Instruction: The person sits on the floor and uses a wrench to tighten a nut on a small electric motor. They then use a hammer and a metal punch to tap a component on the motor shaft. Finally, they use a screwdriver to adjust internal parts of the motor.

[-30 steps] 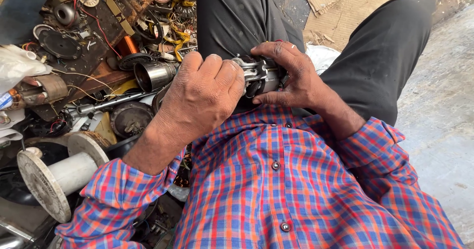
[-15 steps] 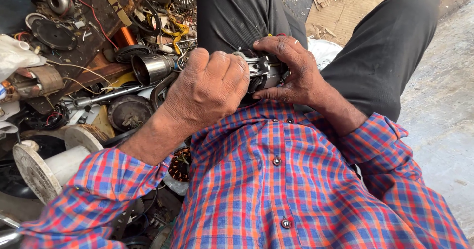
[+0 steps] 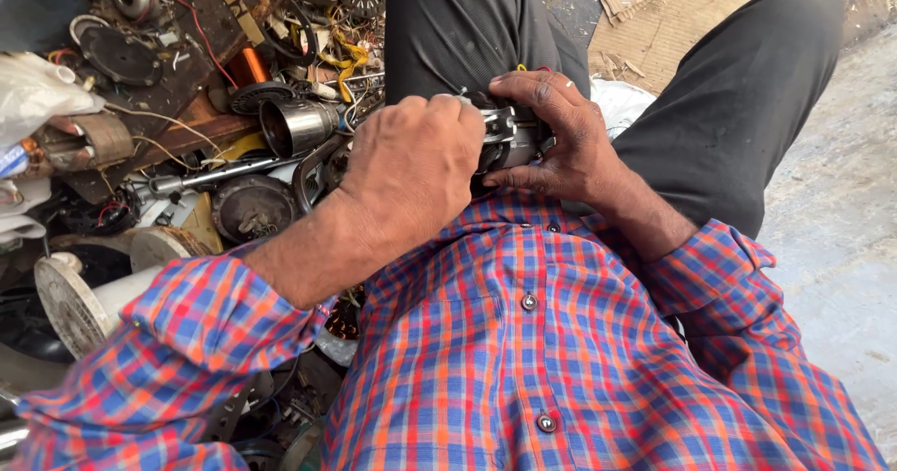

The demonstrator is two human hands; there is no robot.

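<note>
He sits low with dark trousers (image 3: 747, 107) spread and a red-and-blue checked shirt (image 3: 561, 359) filling the near view. To his left a heap of scrap (image 3: 187, 107) covers the ground: a pale finned wheel (image 3: 70, 303) nearest, a round dark cover (image 3: 250, 207), a shiny steel cup (image 3: 297, 125) lying on its side, a thin rod (image 3: 201, 179), and wires in red and yellow among the rest. Flat cardboard (image 3: 645, 13) lies beyond his right knee on bare concrete (image 3: 841, 228).

Held tight against his belly, between the thighs, is a small metal motor part (image 3: 512, 139), grey and dark, mostly covered. The right hand (image 3: 561, 139) wraps it from the far side, fingers curled over the top and thumb pressed under, gripping it firmly. The left hand (image 3: 411, 167) is balled into a fist right against the part's near end; whatever it clasps is hidden under the knuckles, so I cannot tell what it pinches.
</note>
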